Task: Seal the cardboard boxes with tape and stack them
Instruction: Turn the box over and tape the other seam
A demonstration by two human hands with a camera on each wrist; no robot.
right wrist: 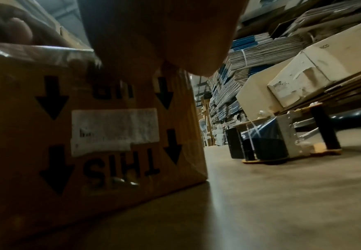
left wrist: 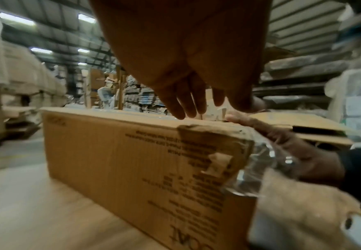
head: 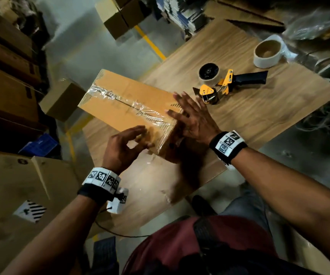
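One box, head view: cardboard box (head: 128,104) lies on the wooden table (head: 259,114), clear tape (head: 128,104) running along its top seam and over the near end.
Right hand (head: 191,118): fingers straight and spread, laid flat on the near right corner of the box top.
Left hand (head: 124,143): fingers loosely curved, holding nothing, at the near end of the box over the tape.
Tape dispenser (head: 225,84): yellow and black, on the table just right of the box, untouched.
Spare tape roll (head: 267,54): farther right on the table.
Left wrist view: left hand (left wrist: 188,67) fingers extended down at the top edge of the box (left wrist: 132,160); crumpled tape (left wrist: 254,169) hangs at the corner, right hand (left wrist: 293,148) beside it.
Right wrist view: palm (right wrist: 158,37) rests on the box (right wrist: 89,126), printed arrows and "THIS" upside down; dispenser (right wrist: 282,140) stands near on the table.
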